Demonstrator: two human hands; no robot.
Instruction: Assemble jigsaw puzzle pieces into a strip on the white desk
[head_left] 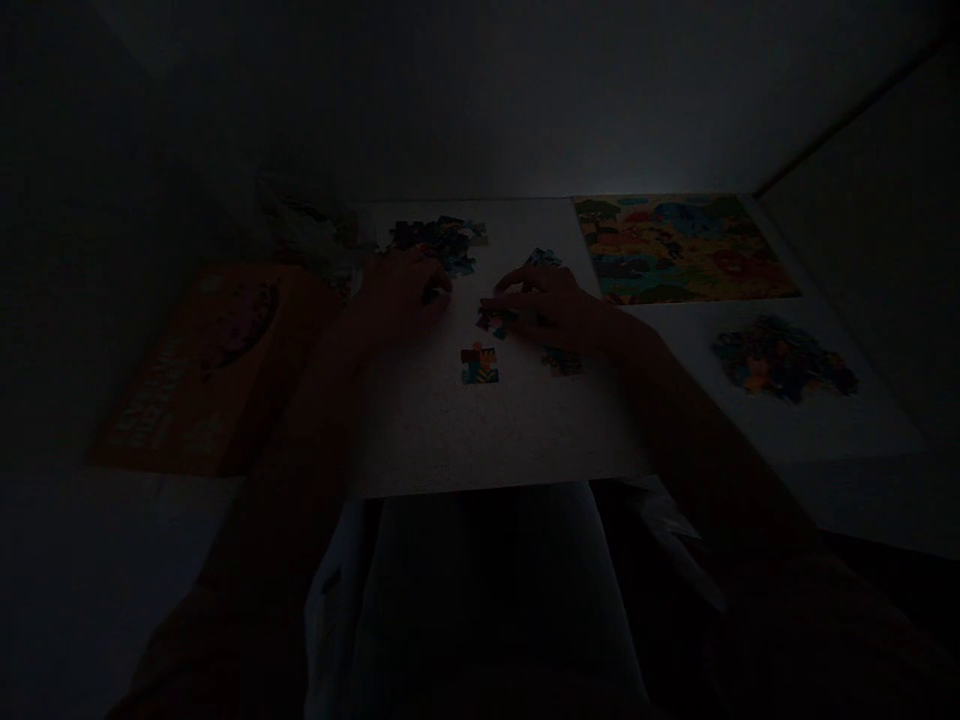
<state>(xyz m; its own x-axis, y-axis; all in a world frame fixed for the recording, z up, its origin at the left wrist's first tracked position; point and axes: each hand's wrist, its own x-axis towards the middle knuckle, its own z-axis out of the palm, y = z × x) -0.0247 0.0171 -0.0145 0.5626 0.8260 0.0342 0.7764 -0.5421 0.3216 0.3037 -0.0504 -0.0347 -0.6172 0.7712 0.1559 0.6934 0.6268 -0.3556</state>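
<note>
The picture is very dark. My left hand [403, 298] rests on the white table just in front of a pile of dark jigsaw pieces [431, 238]. Its fingers are curved, with a gap between thumb and forefinger, and I see nothing in them. My right hand [559, 305] has its fingertips on a small jigsaw piece [493, 322], which they partly cover. Closer to me lies a jigsaw piece with orange and striped parts [480, 364]. Another piece [562, 360] shows under my right wrist, and a bluish one [543, 257] lies behind that hand.
An orange puzzle box [187, 370] stands at the left, with a clear plastic bag [315, 220] behind it. A colourful animal picture sheet [682, 248] lies at the back right. In front of it is a heap of loose jigsaw pieces [780, 358]. The table's front edge [495, 488] is near my lap.
</note>
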